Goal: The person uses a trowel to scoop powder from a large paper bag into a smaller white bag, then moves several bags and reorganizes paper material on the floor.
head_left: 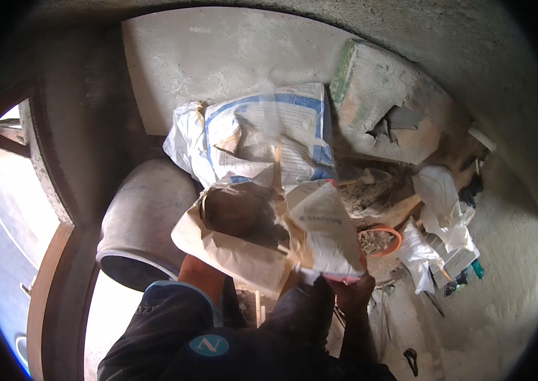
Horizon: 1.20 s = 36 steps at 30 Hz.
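Observation:
In front of me is a torn-open paper sack (pixel 234 254), its brown mouth facing up and greyish powder showing inside. A pale printed paper flap (pixel 326 232) lies against its right side; whether it belongs to the same sack I cannot tell. My left hand (pixel 202 273) is under the sack's near left side, supporting it, with the fingers hidden behind the paper. At the lower right corner, my right hand (pixel 353 291) is closed on the paper edge. Directly beyond lies a white sack with blue bands (pixel 294 117), ripped open, with grey powder in the tear.
A big grey plastic barrel (pixel 148 209) tips over at the left. Behind stand a pale board (pixel 218 44) and a dusty, torn sack (pixel 402 95). To the right are an orange bowl (pixel 380 241) of grey material and crumpled white bags (pixel 440 197). A doorway frame (pixel 53 279) borders the left.

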Tool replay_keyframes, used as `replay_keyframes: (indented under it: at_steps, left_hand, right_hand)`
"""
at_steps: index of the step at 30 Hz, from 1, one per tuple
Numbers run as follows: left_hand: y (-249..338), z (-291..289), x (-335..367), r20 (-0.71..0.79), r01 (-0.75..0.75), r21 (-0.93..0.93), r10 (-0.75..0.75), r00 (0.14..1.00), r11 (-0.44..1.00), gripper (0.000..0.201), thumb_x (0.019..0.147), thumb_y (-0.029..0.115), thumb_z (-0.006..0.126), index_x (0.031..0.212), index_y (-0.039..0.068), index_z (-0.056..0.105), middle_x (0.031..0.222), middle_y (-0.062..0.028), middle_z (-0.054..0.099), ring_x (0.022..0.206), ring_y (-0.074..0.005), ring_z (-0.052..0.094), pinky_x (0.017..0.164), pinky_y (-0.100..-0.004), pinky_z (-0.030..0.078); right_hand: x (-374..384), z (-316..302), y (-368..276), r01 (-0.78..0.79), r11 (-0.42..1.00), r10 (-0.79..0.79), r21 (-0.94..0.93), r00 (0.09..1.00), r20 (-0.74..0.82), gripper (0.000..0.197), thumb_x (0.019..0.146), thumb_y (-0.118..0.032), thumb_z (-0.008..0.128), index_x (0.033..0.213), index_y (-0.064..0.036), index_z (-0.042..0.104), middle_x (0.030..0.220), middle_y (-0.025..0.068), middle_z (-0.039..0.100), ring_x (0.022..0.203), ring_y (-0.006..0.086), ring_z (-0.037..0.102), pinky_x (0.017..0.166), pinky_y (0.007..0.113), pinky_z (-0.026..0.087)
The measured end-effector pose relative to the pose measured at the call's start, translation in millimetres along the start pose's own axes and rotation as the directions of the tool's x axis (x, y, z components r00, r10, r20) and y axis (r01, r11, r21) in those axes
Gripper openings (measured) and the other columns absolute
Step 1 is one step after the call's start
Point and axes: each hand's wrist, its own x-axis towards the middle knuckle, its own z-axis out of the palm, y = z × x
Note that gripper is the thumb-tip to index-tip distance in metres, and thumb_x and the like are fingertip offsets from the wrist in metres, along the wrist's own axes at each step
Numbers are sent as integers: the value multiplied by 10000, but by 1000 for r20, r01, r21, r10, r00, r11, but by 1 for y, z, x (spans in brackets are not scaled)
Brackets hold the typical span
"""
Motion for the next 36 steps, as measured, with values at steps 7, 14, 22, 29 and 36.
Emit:
replay_keyframes:
  at_steps: [7,14,22,29,36]
  left_hand:
    - [2,30,19,51,-16,28,15,999,999,673,818,357,680,1356,11,471,1145,-142,649,880,-289,664,871,-391,513]
    - [3,13,14,10,-14,62,13,1000,998,662,816,347,680,1348,9,479,1136,-145,652,875,-287,666,866,-390,515]
    - [0,-15,7,-38,-3,44,5,999,999,649,815,336,680,1340,7,488,1127,-147,655,869,-284,667,860,-388,517]
    - [-2,-28,8,-55,-4,40,6,998,999,638,813,326,680,1333,6,496,1119,-150,658,864,-282,668,855,-387,519]
    - [6,-21,20,-40,-17,31,19,999,999,627,812,317,680,1326,4,504,1111,-152,660,859,-280,669,849,-385,521]
  right_hand:
    - [30,-94,38,-99,927,287,-361,807,517,376,781,-200,734,1077,13,641,1027,144,691,986,247,666,844,357,505]
    - [216,-30,65,-741,659,666,129,654,358,595,931,-523,535,1291,-50,521,1062,70,613,917,174,601,776,300,480]
    - [247,88,132,-143,795,-36,589,959,280,615,958,-531,457,1263,-5,550,1173,94,612,1054,210,578,959,323,425]
    - [249,96,138,-409,490,222,770,913,344,550,1010,-456,391,1290,1,511,1244,56,570,1029,161,558,998,294,384]
    - [144,59,113,-317,490,248,812,944,219,563,991,-408,368,1339,27,448,1307,115,530,1137,215,528,1032,348,378]
